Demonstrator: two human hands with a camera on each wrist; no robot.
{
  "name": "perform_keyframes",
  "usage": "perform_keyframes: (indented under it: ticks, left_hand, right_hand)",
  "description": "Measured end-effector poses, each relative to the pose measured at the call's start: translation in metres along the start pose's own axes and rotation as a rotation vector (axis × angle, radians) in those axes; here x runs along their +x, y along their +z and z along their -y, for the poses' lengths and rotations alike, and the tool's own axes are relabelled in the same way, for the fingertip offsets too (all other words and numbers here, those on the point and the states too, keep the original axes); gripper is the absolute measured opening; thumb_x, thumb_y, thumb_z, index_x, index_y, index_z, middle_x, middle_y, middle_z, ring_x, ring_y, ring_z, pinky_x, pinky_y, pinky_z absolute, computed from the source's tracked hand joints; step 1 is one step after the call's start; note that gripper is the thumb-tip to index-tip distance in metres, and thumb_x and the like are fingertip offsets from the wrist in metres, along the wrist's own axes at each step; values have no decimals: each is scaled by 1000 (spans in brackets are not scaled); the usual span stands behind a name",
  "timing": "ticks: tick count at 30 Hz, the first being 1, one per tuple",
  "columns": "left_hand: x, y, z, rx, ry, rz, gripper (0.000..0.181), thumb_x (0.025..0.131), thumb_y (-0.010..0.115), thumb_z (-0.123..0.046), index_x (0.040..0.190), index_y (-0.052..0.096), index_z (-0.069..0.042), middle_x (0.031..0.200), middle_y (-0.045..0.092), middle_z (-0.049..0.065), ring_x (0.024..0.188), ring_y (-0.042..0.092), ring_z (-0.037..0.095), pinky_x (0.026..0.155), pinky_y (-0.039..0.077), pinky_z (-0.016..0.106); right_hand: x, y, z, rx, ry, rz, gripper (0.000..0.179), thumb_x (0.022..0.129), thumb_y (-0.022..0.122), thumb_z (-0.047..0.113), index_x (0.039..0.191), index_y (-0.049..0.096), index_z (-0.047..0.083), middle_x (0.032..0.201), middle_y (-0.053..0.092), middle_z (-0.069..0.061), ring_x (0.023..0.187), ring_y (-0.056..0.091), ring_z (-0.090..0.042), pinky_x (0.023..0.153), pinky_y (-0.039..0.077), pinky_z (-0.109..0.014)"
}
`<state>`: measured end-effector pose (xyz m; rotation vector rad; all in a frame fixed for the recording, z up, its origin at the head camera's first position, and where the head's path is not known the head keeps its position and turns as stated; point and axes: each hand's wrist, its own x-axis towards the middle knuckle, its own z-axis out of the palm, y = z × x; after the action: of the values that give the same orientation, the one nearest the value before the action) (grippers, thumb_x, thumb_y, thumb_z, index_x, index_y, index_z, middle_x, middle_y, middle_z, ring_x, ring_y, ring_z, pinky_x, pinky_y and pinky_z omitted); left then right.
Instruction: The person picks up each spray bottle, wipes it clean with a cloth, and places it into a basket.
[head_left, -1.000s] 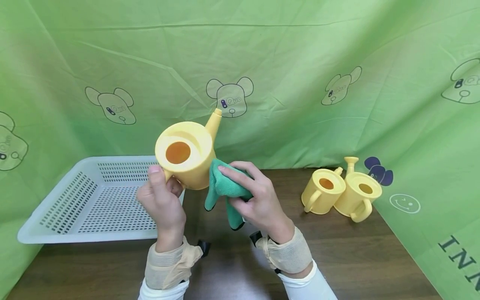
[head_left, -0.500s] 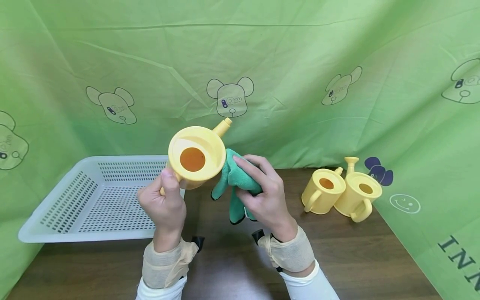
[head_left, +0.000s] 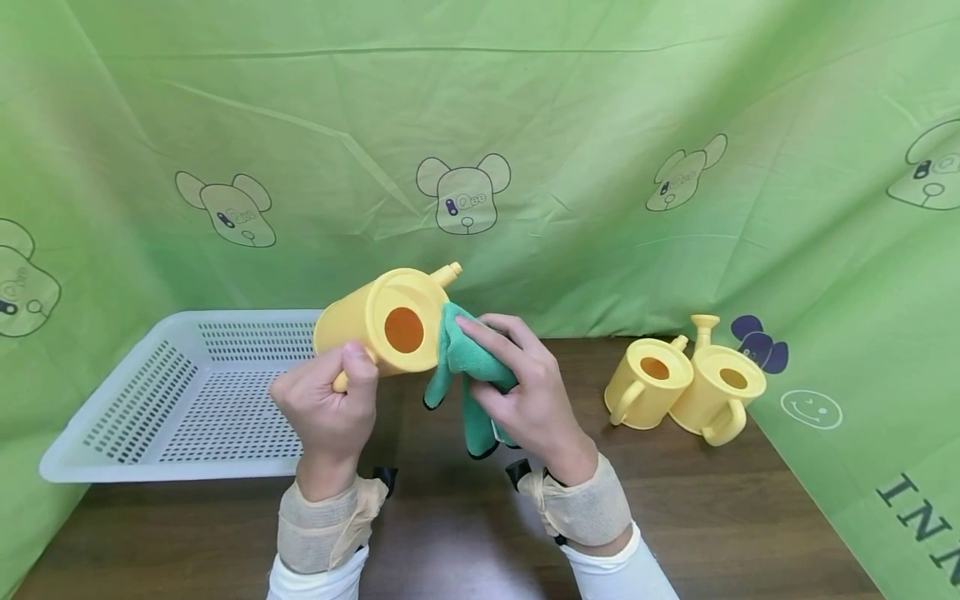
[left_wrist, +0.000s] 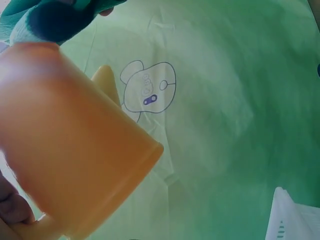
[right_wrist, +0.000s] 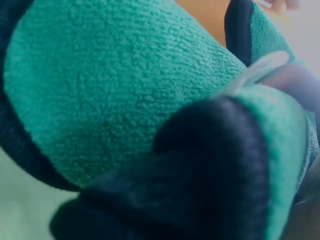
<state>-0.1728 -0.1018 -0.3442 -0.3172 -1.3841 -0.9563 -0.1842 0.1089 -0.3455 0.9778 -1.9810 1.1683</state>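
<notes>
My left hand [head_left: 327, 408] grips the handle of a yellow watering can [head_left: 347, 320], holding it above the table and tilted over to the right. Its round orange-looking opening and short spout show in the head view. In the left wrist view the can's side [left_wrist: 75, 130] fills much of the picture. A bunched green cloth [head_left: 472, 354] with dark edging is held in my right hand [head_left: 528, 392], the fingers folded over it. The cloth meets the can's right rim, and its loose ends hang below. Close folds of the cloth [right_wrist: 110, 90] fill the right wrist view.
A white perforated plastic basket [head_left: 176, 472] stands on the left of the brown wooden table [head_left: 720, 525]. Two more yellow watering cans, a nearer one [head_left: 637, 404] and another [head_left: 697, 408], stand side by side at the right. Green printed fabric [head_left: 570, 100] hangs behind and at the sides.
The left hand has turned the watering can, tipping its top over to the right and lowering the spout. My right hand has shifted slightly right with the cloth.
</notes>
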Motion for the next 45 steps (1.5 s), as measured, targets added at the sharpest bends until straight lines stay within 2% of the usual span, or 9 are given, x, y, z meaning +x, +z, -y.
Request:
perform_keyframes:
  ticks: [5, 16, 22, 29, 35, 45]
  left_hand:
    - [0, -1, 0, 10, 51, 48, 40, 79, 55, -12, 45, 35, -12, 43, 27, -1, 49, 17, 8, 48, 8, 20]
    - [0, -6, 2, 7, 142, 236, 41, 79, 56, -11, 45, 34, -17, 43, 28, -6, 47, 20, 5, 43, 12, 21]
    - [0, -5, 3, -3, 191, 368, 42, 81, 58, -12, 47, 33, -18, 44, 28, -7, 46, 21, 4, 44, 13, 18]
    - [-3, -2, 4, -17, 229, 452, 43, 80, 60, -11, 48, 32, -19, 44, 28, -7, 43, 20, 5, 44, 11, 17]
    - [-6, 2, 3, -2, 230, 491, 46, 80, 63, -9, 48, 31, -19, 45, 26, -7, 42, 19, 6, 43, 10, 19]
    - [-9, 3, 0, 110, 197, 441, 45, 83, 62, -13, 47, 35, -18, 42, 29, -5, 39, 22, 7, 42, 11, 18]
  right_hand:
    - [0, -1, -3, -19, 21, 8, 67, 77, 65, -13, 138, 69, 15, 128, 67, -10, 111, 68, -25, 92, 55, -34]
    - [1, -2, -13, -89, 43, -9, 68, 76, 66, -15, 137, 71, 16, 126, 67, -11, 111, 68, -26, 90, 57, -42]
    - [2, -5, -15, -138, 39, -34, 66, 78, 69, -13, 136, 71, 19, 126, 67, -11, 113, 69, -27, 91, 58, -46]
    - [2, -8, -17, -185, 39, -43, 67, 78, 68, -12, 135, 72, 22, 126, 67, -13, 110, 69, -29, 85, 58, -47]
    - [2, -8, -17, -216, 37, -30, 68, 77, 66, -12, 134, 73, 24, 127, 67, -13, 106, 69, -31, 81, 58, -48]
    - [-1, -4, -21, -243, 79, 10, 68, 78, 66, -12, 134, 73, 26, 127, 66, -13, 105, 69, -31, 79, 57, -47]
